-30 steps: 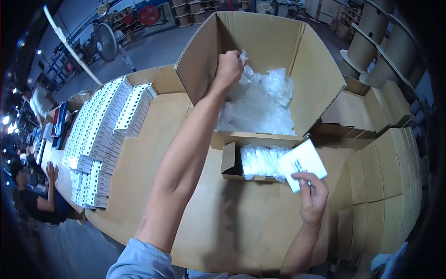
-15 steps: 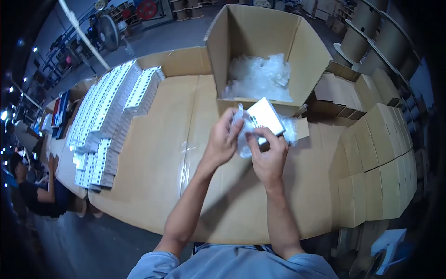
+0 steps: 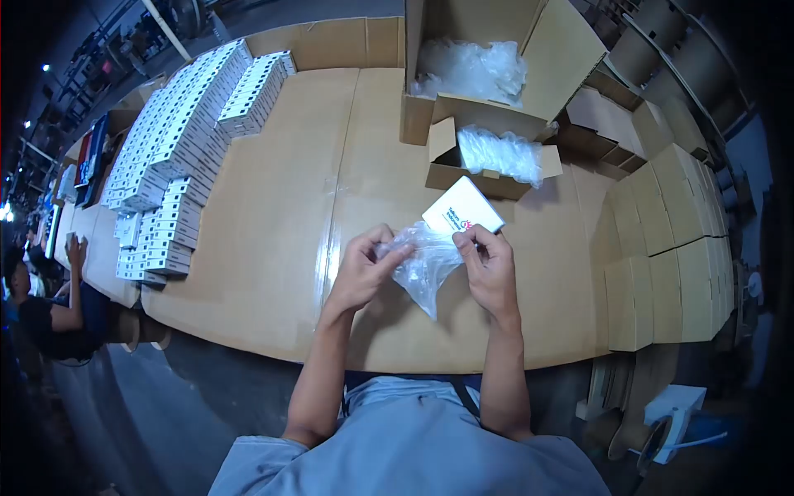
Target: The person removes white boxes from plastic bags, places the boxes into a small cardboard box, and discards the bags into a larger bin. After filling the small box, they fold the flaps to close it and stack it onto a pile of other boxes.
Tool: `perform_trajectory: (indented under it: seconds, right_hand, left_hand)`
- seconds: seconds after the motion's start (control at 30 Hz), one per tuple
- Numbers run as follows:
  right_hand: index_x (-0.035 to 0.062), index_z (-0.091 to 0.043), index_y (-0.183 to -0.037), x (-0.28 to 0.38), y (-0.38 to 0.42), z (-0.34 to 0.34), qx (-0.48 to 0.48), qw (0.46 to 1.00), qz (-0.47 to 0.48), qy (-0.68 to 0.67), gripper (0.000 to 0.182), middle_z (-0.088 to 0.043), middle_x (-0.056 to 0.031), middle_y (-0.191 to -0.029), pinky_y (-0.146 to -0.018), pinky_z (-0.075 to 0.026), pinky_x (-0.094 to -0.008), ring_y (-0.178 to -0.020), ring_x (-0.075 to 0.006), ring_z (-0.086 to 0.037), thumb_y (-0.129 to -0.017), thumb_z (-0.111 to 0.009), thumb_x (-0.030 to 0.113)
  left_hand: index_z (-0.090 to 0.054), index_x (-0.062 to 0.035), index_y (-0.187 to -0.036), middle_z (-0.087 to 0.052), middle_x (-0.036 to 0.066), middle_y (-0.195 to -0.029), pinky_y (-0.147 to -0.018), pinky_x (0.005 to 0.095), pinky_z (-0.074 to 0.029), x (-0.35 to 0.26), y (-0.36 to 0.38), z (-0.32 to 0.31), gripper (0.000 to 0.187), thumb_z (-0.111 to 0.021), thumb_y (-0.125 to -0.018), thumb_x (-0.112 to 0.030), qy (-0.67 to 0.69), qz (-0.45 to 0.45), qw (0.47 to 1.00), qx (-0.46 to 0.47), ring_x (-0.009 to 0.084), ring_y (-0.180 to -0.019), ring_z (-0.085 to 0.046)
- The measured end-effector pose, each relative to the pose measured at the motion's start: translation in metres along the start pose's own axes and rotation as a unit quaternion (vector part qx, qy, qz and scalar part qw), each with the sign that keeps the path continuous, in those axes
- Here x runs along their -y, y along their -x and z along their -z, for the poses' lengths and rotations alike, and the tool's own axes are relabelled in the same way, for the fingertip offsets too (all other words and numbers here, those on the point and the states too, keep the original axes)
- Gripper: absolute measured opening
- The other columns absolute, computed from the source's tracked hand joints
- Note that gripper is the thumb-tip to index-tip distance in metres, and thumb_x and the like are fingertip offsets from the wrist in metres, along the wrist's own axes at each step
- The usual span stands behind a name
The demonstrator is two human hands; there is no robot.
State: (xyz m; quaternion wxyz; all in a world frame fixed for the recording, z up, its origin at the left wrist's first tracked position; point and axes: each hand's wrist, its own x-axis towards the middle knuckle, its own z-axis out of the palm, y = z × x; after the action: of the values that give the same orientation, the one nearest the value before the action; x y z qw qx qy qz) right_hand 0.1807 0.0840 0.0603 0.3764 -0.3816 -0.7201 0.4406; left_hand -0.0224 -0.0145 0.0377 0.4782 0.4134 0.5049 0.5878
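A clear plastic bag (image 3: 426, 277) hangs between both hands, its loose corner pointing down toward me. Gathered in the pinched fingers of my left hand (image 3: 364, 269) is the bag's left side. My right hand (image 3: 490, 269) is closed, thumb and fingers gripping the near right corner of a flat white box (image 3: 457, 205) with black and red print, along with the bag's edge. The box stands out past the bag, tilted, and its lower edge is partly covered by the plastic.
Beyond the box, a small open carton (image 3: 442, 178) holds bubble wrap (image 3: 500, 155). Behind it rises a large carton (image 3: 571, 58) with clear plastic inside. Rows of small white boxes (image 3: 186, 124) stand at left, brown cartons (image 3: 682, 273) at right. A person (image 3: 58, 318) sits far left.
My hands have drawn nearer to me and apart, spreading the crumpled plastic into a hanging bag. The view has tilted downward, and the small carton now shows fully behind the white box.
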Motion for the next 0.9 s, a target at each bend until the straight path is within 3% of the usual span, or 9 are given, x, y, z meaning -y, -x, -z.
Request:
perform_trajectory:
  seconds: [0.13, 0.2, 0.23, 0.33, 0.43, 0.57, 0.67, 0.8, 0.9]
  right_hand:
    - [-0.0008, -0.068, -0.089, -0.003, 0.012, 0.002, -0.003, 1.0, 0.019, -0.025, 0.023, -0.057, -0.0073, -0.079, -0.065, -0.045, -0.0303, -0.071, -0.0147, -0.052, -0.096, -0.072, 0.021]
    - [-0.0018, -0.068, -0.09, -0.012, 0.018, 0.0, -0.037, 0.997, 0.014, -0.067, 0.018, -0.06, -0.0041, -0.083, -0.067, -0.044, -0.0269, -0.076, -0.0109, -0.053, -0.097, -0.072, 0.015]
    - [-0.0023, -0.068, -0.091, -0.018, 0.022, -0.006, -0.062, 0.993, 0.018, -0.101, 0.017, -0.061, -0.0036, -0.084, -0.067, -0.044, -0.0258, -0.077, -0.0096, -0.053, -0.097, -0.072, 0.014]
    - [-0.0047, -0.069, -0.093, -0.026, 0.036, -0.016, -0.078, 0.985, -0.017, -0.156, 0.016, -0.065, -0.003, -0.093, -0.068, -0.042, -0.0219, -0.081, -0.0066, -0.053, -0.097, -0.072, 0.011]
    - [-0.0058, -0.071, -0.102, -0.039, 0.049, -0.024, -0.069, 0.988, -0.036, -0.131, 0.02, -0.069, -0.0066, -0.101, -0.07, -0.047, -0.0221, -0.083, -0.0091, -0.059, -0.095, -0.074, 0.013]
    - [-0.0084, -0.07, -0.113, -0.026, 0.05, -0.017, 0.022, 0.945, -0.153, -0.29, 0.031, -0.071, -0.0104, -0.108, -0.085, -0.053, -0.0261, -0.097, -0.0135, -0.066, -0.094, -0.076, 0.015]
    - [-0.0064, -0.071, -0.113, -0.03, 0.051, -0.021, 0.029, 0.929, -0.196, -0.314, 0.028, -0.072, -0.0087, -0.105, -0.085, -0.052, -0.026, -0.094, -0.0118, -0.066, -0.094, -0.076, 0.014]
    - [-0.004, -0.072, -0.111, -0.028, 0.042, -0.022, -0.1, 0.907, -0.122, -0.391, 0.022, -0.072, -0.006, -0.104, -0.086, -0.051, -0.0254, -0.095, -0.01, -0.065, -0.095, -0.074, 0.011]
    - [-0.0042, -0.071, -0.11, -0.023, 0.042, -0.018, -0.067, 0.907, -0.148, -0.388, 0.022, -0.071, -0.0058, -0.107, -0.087, -0.05, -0.0246, -0.097, -0.0097, -0.064, -0.094, -0.076, 0.011]
  left_hand:
    - [-0.056, -0.0051, -0.103, -0.063, 0.005, -0.102, -0.081, 0.0245, -0.051, 0.009, 0.006, 0.007, 0.016, -0.07, -0.096, -0.007, 0.191, -0.08, 0.971, -0.12, 0.0104, -0.092, -0.06]
    - [-0.053, -0.0055, -0.117, -0.06, 0.006, -0.11, -0.084, 0.025, -0.052, 0.004, 0.005, -0.003, 0.028, -0.071, -0.095, -0.006, 0.295, -0.09, 0.927, -0.214, 0.0115, -0.097, -0.06]
    - [-0.044, -0.0065, -0.132, -0.057, 0.008, -0.122, -0.087, 0.0261, -0.053, 0.017, 0.008, -0.001, 0.044, -0.07, -0.096, -0.007, 0.326, -0.067, 0.921, -0.2, 0.0122, -0.103, -0.059]
    - [-0.053, -0.0032, -0.126, -0.062, 0.005, -0.11, -0.081, 0.0228, -0.051, 0.023, 0.018, -0.03, 0.033, -0.068, -0.098, -0.01, 0.163, -0.041, 0.975, -0.145, 0.0092, -0.094, -0.06]
    - [-0.067, -0.0014, -0.104, -0.065, -0.002, -0.084, -0.07, 0.0199, -0.045, 0.022, 0.02, -0.041, 0.017, -0.069, -0.099, -0.018, 0.036, -0.04, 0.984, -0.17, 0.0047, -0.078, -0.057]
    - [-0.064, 0.0006, -0.108, -0.067, 0.002, -0.093, -0.07, 0.0216, -0.048, 0.031, 0.02, -0.036, 0.017, -0.07, -0.098, -0.012, 0.034, -0.026, 0.996, -0.083, 0.0052, -0.083, -0.059]
    - [-0.062, 0.0017, -0.11, -0.067, 0.004, -0.097, -0.072, 0.022, -0.05, 0.02, 0.019, -0.043, 0.018, -0.07, -0.097, -0.008, 0.046, -0.032, 0.997, -0.059, 0.0057, -0.085, -0.06]
    - [-0.059, 0.0022, -0.115, -0.067, 0.006, -0.101, -0.076, 0.0221, -0.052, 0.032, 0.025, -0.027, 0.022, -0.069, -0.097, -0.005, 0.025, 0.002, 0.998, -0.062, 0.0074, -0.09, -0.063]
    - [-0.055, 0.0025, -0.122, -0.068, 0.009, -0.106, -0.08, 0.023, -0.053, 0.033, 0.025, -0.03, 0.026, -0.066, -0.098, -0.002, 0.037, -0.015, 0.995, -0.087, 0.0104, -0.095, -0.065]
